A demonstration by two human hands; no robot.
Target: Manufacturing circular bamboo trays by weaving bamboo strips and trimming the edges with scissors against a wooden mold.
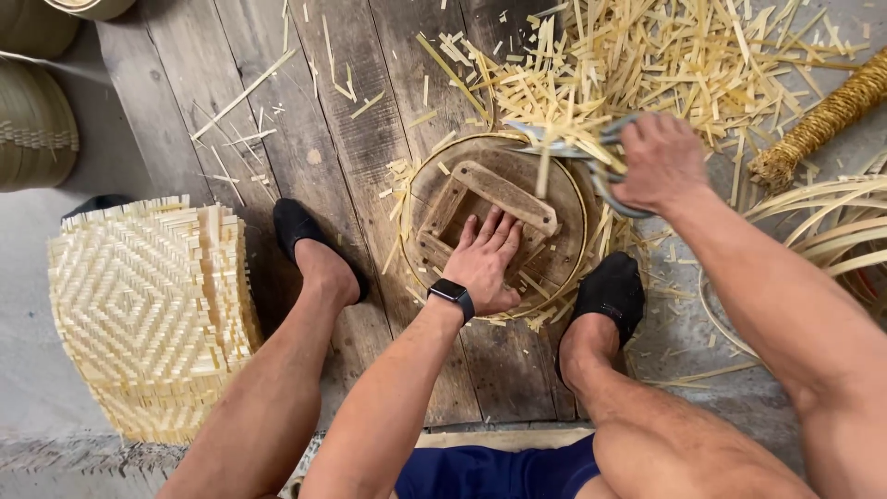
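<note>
Between the person's two feet, on the plank floor point(370, 139), lies a round woven bamboo piece point(573, 199) with a wooden frame mould point(504, 196) pressed onto it. The left hand point(485, 259) lies flat with its fingers spread over the mould, pinning it down; its grip is wide and holds nothing. A dark wristwatch point(452, 298) sits on that wrist. The right hand point(658, 162) is wrapped tight round the handles of metal shears point(577, 148), whose blades meet the strip ends at the far rim of the round piece.

The left fingertips lie near the cutting line, so a slip of the blades toward the mould could nick them. Were the flat hand to ease off, the mould could shift and the rim be trimmed unevenly, I judge.

Offcut bamboo strips point(665, 55) are heaped beyond the shears and scattered on the planks. To the right lie a coiled rope bundle point(822, 115) and looped bamboo splits point(822, 226). To the left stands a stack of woven mats point(139, 305) with a diamond pattern.
</note>
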